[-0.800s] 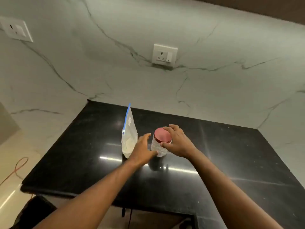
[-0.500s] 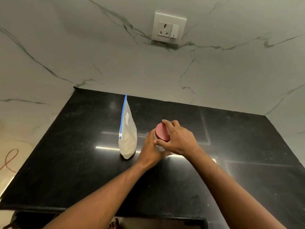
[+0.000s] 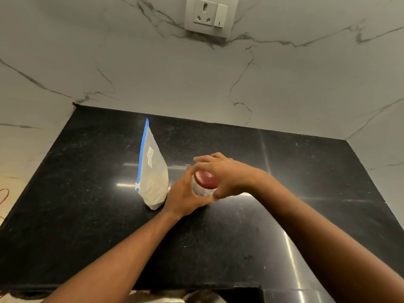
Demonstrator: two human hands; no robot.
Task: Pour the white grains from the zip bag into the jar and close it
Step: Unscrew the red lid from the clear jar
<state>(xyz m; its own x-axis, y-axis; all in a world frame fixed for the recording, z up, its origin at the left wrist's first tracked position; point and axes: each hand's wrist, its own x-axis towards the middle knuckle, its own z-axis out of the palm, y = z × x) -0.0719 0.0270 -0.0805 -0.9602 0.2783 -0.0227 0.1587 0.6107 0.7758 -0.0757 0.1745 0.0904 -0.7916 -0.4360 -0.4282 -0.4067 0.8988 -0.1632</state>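
A clear zip bag (image 3: 153, 171) with a blue zipper strip stands upright on the black counter (image 3: 87, 193), white grains filling its lower part. Just to its right is a small clear jar (image 3: 200, 190) with a red lid (image 3: 205, 179). My left hand (image 3: 185, 197) wraps the jar's body from the left. My right hand (image 3: 223, 171) arches over the top, fingers and thumb gripping the red lid. Most of the jar is hidden by both hands.
A marble-patterned wall rises behind and to both sides of the counter, with a white socket and switch plate (image 3: 207, 16) high on the back wall. The counter's front edge (image 3: 196, 287) runs near the bottom of the view. An orange cord (image 3: 3, 197) lies at far left.
The view has tilted down and come closer. My left hand has closed around the jar's body, and my right hand has settled further over the red lid.
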